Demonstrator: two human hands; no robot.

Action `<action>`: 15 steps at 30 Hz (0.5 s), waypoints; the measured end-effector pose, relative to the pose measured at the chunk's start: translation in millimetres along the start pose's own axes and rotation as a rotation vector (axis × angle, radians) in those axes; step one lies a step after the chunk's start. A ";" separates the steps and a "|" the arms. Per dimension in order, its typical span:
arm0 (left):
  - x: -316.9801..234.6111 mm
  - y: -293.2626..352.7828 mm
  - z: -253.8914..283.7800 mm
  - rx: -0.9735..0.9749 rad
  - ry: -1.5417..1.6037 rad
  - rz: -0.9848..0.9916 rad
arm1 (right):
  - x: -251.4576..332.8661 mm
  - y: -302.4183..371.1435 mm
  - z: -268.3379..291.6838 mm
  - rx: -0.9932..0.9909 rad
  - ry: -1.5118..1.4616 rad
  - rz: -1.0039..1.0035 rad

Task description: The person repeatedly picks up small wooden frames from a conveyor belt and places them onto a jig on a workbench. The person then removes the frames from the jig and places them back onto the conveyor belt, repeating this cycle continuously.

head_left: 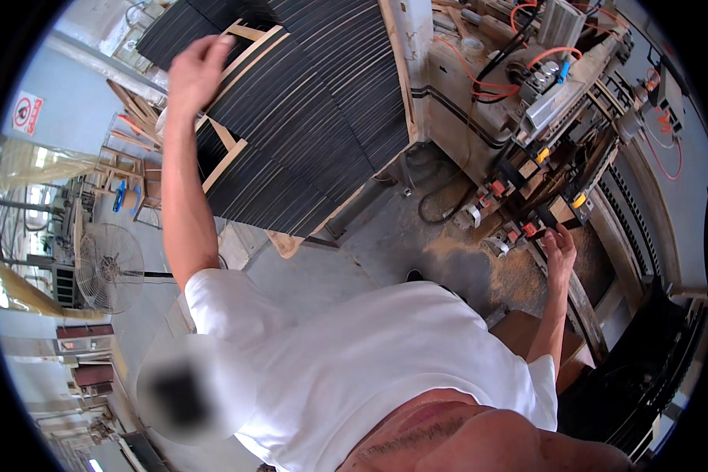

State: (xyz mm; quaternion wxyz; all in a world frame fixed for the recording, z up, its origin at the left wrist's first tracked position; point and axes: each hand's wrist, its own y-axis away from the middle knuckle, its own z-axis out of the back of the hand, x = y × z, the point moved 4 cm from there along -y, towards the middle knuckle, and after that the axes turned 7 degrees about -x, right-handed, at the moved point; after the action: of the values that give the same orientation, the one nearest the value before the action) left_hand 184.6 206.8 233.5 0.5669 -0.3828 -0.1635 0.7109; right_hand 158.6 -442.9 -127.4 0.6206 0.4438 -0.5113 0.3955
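Observation:
My left hand [197, 72] is stretched up to the far left, at the edge of a large stack of thin black boards [322, 86]. Its fingers are bent together beside a pale wooden strip [253, 57] on the stack; what lies between them is hidden. A second pale strip [225, 167] crosses a gap lower on the stack. On the right, my right hand [558, 250] has its fingers loosely curved and apart. It is beside a machine [554, 177] with red, black and yellow fittings, close to a red fitting [529, 230]. Whether the fingertips touch the machine cannot be made out.
Sawdust [519, 271] lies on the floor below the machine. A dark hose [440, 216] curves between stack and machine. Orange air lines [554, 53] run over the machine's far end. A standing fan [108, 269] and wooden stools [145, 185] are on the left.

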 end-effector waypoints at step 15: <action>-41.8 25.3 -35.8 -0.035 -0.351 -0.076 | -0.5 45.6 103.8 -0.110 0.223 0.202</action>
State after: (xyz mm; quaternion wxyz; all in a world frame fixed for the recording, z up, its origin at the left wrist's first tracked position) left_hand 196.1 152.9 208.3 0.5494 -0.2560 -0.2868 0.7419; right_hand 86.0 -528.8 -112.6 0.6540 0.3087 -0.5021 0.4742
